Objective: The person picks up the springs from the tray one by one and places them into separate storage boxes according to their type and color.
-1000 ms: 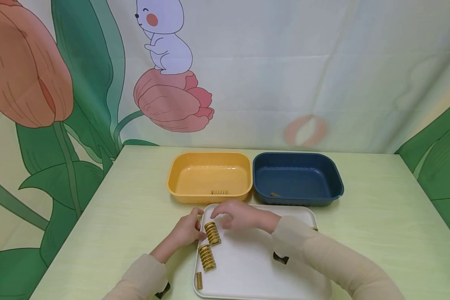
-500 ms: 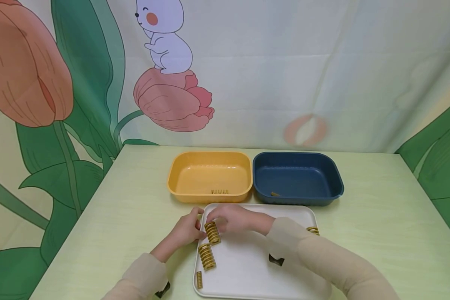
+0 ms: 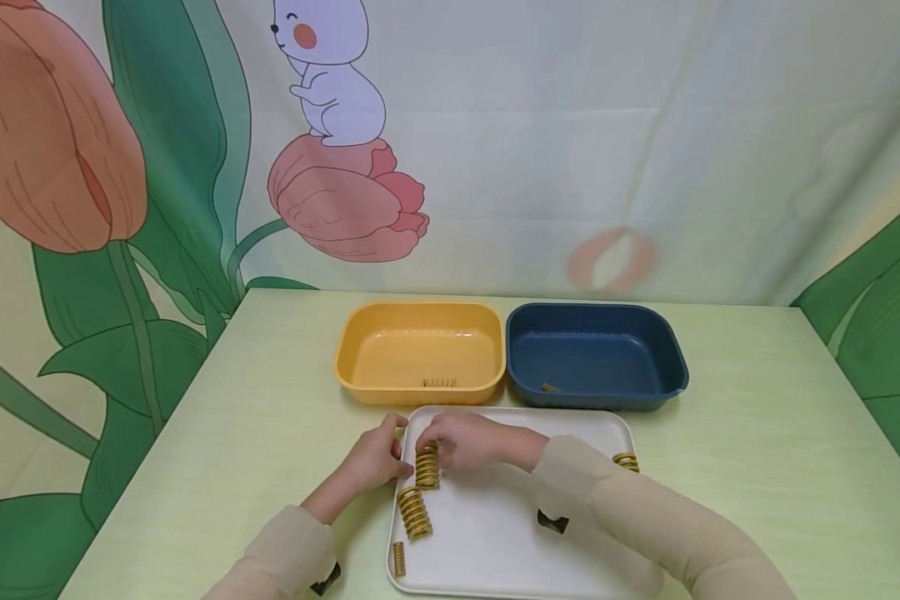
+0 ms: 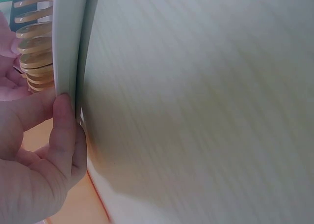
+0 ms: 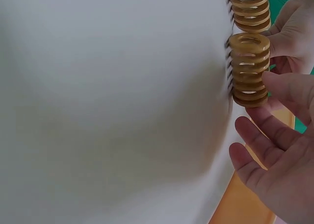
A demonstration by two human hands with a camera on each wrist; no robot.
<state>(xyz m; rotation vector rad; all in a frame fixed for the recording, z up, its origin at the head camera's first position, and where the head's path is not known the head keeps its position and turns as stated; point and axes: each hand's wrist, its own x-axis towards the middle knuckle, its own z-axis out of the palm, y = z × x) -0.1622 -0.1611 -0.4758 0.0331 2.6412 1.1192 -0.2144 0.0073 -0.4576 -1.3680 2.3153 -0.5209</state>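
Observation:
Near the far left corner of the white tray [image 3: 510, 533], my right hand [image 3: 468, 439] pinches a large gold coil spring [image 3: 427, 468] between thumb and forefinger. In the right wrist view the thumb lies on the coils of this spring [image 5: 249, 69] and the forefinger is at its end; the other fingers are loosely bent. My left hand [image 3: 375, 457] grips the tray's left rim [image 4: 66, 47]. A second large coil spring [image 3: 415, 512] lies just nearer along that side, and a small coil spring [image 3: 398, 559] lies below it.
Behind the tray stand a yellow bin [image 3: 420, 397] with a thin spring [image 3: 439, 383] and a dark blue bin [image 3: 592, 400] with a small spring [image 3: 551, 387]. Another gold spring [image 3: 626, 462] at the tray's right edge is partly covered by the right sleeve [image 3: 630, 492].
My right hand has come down to the left onto the far large spring and taken hold of it. That spring has turned slightly more upright in view. The left hand has stayed put.

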